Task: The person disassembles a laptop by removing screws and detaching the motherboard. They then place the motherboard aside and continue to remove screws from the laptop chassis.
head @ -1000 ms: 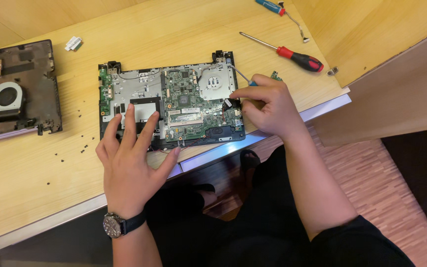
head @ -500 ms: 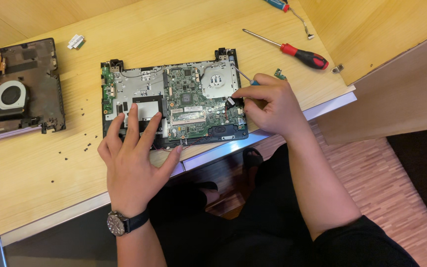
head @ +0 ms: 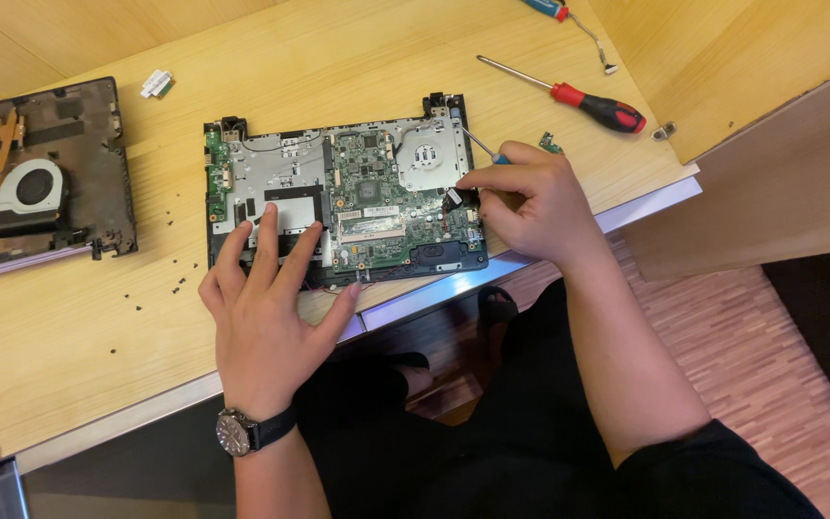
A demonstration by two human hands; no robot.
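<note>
Screwdriver work is the step in hand, as I judge it: your right hand [head: 530, 202] is closed around a thin screwdriver [head: 477, 146], and its metal shaft points up and away toward the far right corner of the opened laptop [head: 338, 202]. The fingertips pinch at a small black part near the right edge of the green board [head: 377, 207], just beside the round silver plate [head: 429, 159]. Whether the tip sits in a screw, I cannot tell; the fingers hide it.

Your left hand [head: 266, 308] holds nothing. It lies flat with the fingers spread wide, pressing on the near left part of the laptop, over the dark rectangle there, and the thumb reaches to the front edge. The laptop lies at the near edge of the wooden table [head: 69, 356], directly in front of you.

For the next move, I think you need a steady left hand so the laptop does not slide, and small, careful motion at the right fingertips, because the parts there are close together.

Loose black screws [head: 160, 288] lie scattered on the table left of the laptop. A red and black screwdriver [head: 578, 98] rests farther away on the right, and a second laptop shell with a fan [head: 36, 183] lies on the far left.
</note>
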